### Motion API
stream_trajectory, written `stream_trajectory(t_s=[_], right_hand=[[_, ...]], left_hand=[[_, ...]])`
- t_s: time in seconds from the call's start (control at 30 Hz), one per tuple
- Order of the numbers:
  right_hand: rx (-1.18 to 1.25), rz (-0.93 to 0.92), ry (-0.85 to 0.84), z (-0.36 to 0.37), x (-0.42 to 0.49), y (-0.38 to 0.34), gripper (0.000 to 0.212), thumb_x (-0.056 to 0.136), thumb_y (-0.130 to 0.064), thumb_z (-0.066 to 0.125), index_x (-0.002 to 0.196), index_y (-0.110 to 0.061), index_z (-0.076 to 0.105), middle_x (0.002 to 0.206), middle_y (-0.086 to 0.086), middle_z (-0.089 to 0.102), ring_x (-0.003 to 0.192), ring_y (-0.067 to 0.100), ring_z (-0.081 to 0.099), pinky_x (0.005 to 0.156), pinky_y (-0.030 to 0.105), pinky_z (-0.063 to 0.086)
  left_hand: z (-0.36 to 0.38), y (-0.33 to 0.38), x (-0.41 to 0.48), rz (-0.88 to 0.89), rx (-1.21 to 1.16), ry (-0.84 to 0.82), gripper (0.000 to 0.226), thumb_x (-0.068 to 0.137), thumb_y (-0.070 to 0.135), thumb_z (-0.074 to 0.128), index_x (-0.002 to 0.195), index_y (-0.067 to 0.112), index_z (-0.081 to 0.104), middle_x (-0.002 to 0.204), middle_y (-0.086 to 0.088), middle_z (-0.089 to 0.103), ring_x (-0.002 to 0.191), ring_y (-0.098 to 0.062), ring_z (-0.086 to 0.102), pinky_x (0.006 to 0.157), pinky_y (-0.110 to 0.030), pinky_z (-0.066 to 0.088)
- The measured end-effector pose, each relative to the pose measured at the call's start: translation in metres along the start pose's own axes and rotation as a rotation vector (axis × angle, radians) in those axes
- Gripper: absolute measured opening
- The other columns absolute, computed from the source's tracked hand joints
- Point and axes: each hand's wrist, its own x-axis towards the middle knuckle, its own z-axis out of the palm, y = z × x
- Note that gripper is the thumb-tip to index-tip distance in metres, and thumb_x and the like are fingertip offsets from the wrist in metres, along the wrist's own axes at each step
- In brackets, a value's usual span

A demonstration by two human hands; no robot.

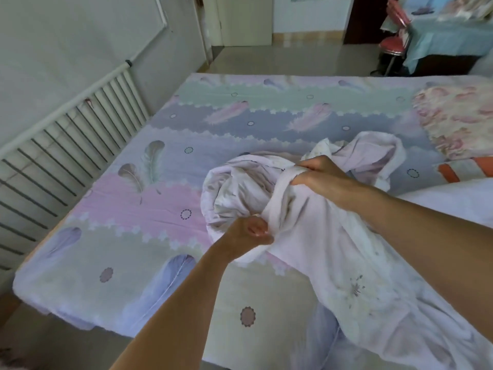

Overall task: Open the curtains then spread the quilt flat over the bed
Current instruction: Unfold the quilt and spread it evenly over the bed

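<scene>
A pale pink and white quilt [314, 252] lies bunched in a twisted heap on the bed [149, 209], which wears a pastel feather-print sheet. My left hand [250, 233] grips a fold at the lower edge of the bundle, fingers curled into the cloth. My right hand [317, 174] clutches a fold at the top of the bundle. The quilt's loose part trails toward the lower right, off the near side of the bed. No curtains are in view.
A white radiator [61, 156] runs along the wall left of the bed. A floral pillow [458, 121] and an orange-striped one [464, 169] lie at the right. Beyond the bed are open floor, a red chair [394, 41] and a table with a teal cloth [448, 36].
</scene>
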Motion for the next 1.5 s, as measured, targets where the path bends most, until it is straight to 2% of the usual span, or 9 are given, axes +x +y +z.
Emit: stream_trajectory(t_s=[0.17,0.33,0.53,0.63,0.73,0.93,1.07,1.2,1.5], right_hand=[[0.089,0.024,0.116,0.018,0.010,-0.038,0.017,0.070,-0.023,0.071,0.083,-0.013,0.074,0.080,0.002,0.073,0.077,0.010,0.065,0.070,0.022,0.048],[0.140,0.060,0.281,0.019,0.005,-0.047,0.010,0.077,-0.024,0.074,0.073,-0.014,0.071,0.064,-0.010,0.064,0.054,-0.005,0.058,0.051,0.007,0.042],[-0.413,0.279,0.494,0.000,-0.008,-0.012,0.019,0.080,-0.026,0.069,0.094,-0.014,0.066,0.088,0.005,0.064,0.090,0.027,0.062,0.072,0.030,0.045],[-0.695,0.309,0.247,0.017,-0.009,-0.007,0.075,0.070,-0.038,0.077,0.136,-0.026,0.042,0.136,0.004,0.048,0.125,0.027,0.047,0.100,0.041,0.039],[-0.586,-0.003,-0.042,0.061,-0.002,-0.031,0.106,0.054,-0.053,0.081,0.143,-0.038,0.025,0.142,-0.011,0.040,0.128,0.012,0.040,0.108,0.037,0.032],[-0.156,-0.152,-0.043,0.079,0.021,-0.075,0.012,0.079,-0.011,0.075,0.087,-0.012,0.067,0.074,-0.004,0.061,0.063,0.005,0.055,0.057,0.018,0.042],[-0.259,-0.246,0.015,0.083,0.024,-0.099,0.014,0.080,-0.001,0.069,0.084,0.011,0.065,0.069,0.020,0.057,0.059,0.012,0.044,0.049,0.020,0.030],[-0.115,-0.229,0.102,0.081,0.018,-0.111,0.013,0.077,-0.008,0.073,0.076,0.003,0.066,0.061,0.002,0.050,0.050,0.004,0.040,0.046,0.013,0.029],[-0.110,0.017,0.535,0.071,0.042,-0.099,0.008,0.082,-0.012,0.069,0.087,-0.006,0.069,0.061,-0.003,0.056,0.053,0.007,0.052,0.055,0.021,0.041]], left_hand=[[-0.013,-0.040,0.025,-0.113,0.089,0.046,0.107,0.059,0.058,0.084,0.144,0.019,0.031,0.140,-0.002,0.036,0.130,-0.023,0.038,0.105,-0.038,0.037],[-0.028,-0.042,0.053,-0.144,0.043,0.271,0.047,0.094,0.038,0.057,0.128,0.006,0.051,0.119,-0.017,0.059,0.113,-0.036,0.055,0.094,-0.043,0.047],[-0.079,-0.027,0.046,-0.030,-0.106,0.249,0.017,0.099,0.028,0.047,0.106,0.025,0.062,0.082,0.010,0.060,0.080,-0.013,0.056,0.058,-0.017,0.038],[-0.098,0.009,0.034,0.116,-0.054,0.100,0.021,0.100,0.024,0.047,0.111,0.019,0.064,0.092,0.011,0.062,0.083,-0.004,0.055,0.060,-0.008,0.039],[-0.105,0.059,0.022,0.244,0.151,-0.005,0.020,0.094,0.014,0.050,0.105,0.014,0.067,0.101,-0.003,0.067,0.086,-0.013,0.058,0.065,-0.017,0.043],[-0.140,0.089,-0.003,0.258,0.006,0.006,0.022,0.073,0.012,0.064,0.091,0.018,0.054,0.081,0.002,0.058,0.072,-0.012,0.053,0.061,-0.019,0.041],[-0.121,0.052,0.008,0.188,-0.006,0.223,0.020,0.081,0.002,0.057,0.100,0.009,0.056,0.090,-0.014,0.063,0.089,-0.033,0.060,0.068,-0.019,0.043],[-0.111,0.005,0.030,-0.090,0.026,0.575,0.011,0.084,0.020,0.057,0.094,0.015,0.056,0.095,-0.010,0.067,0.093,-0.034,0.061,0.073,-0.031,0.044],[-0.166,-0.018,0.064,0.072,-0.267,0.398,0.016,0.098,0.016,0.039,0.089,0.010,0.050,0.070,-0.003,0.047,0.066,-0.020,0.045,0.060,-0.026,0.039]])
